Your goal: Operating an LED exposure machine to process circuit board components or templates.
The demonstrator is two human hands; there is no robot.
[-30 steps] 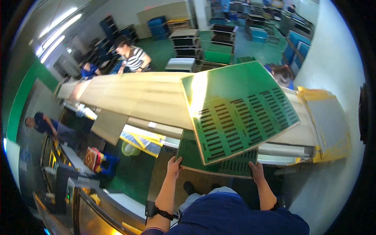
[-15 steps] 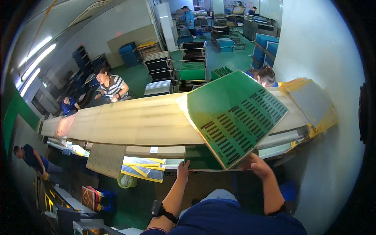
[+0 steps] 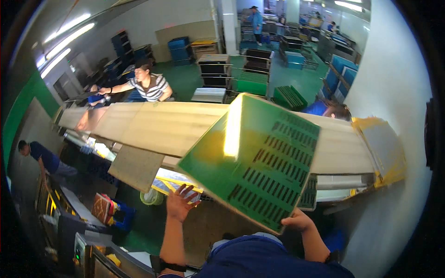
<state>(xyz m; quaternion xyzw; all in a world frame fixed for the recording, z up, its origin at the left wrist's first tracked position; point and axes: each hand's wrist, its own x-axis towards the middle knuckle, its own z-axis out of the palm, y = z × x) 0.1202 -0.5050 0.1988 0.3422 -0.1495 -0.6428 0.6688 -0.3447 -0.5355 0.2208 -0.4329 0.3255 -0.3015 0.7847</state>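
seemingly mid-handling | right hand [image 3: 299,220]: grasping corner of green circuit panel [image 3: 252,160], across long bench [image 3: 153,125]'s near edge | left hand [image 3: 180,204]: released, fingers spread, before bench | second green panel [image 3: 308,195]: ungrasped

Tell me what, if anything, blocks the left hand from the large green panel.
Nothing visible does. The left hand is open, fingers spread, just off the lower-left edge of the large green panel. The yellow-edged sheets seem to lie beyond the fingers. The right hand grips the panel's near corner.
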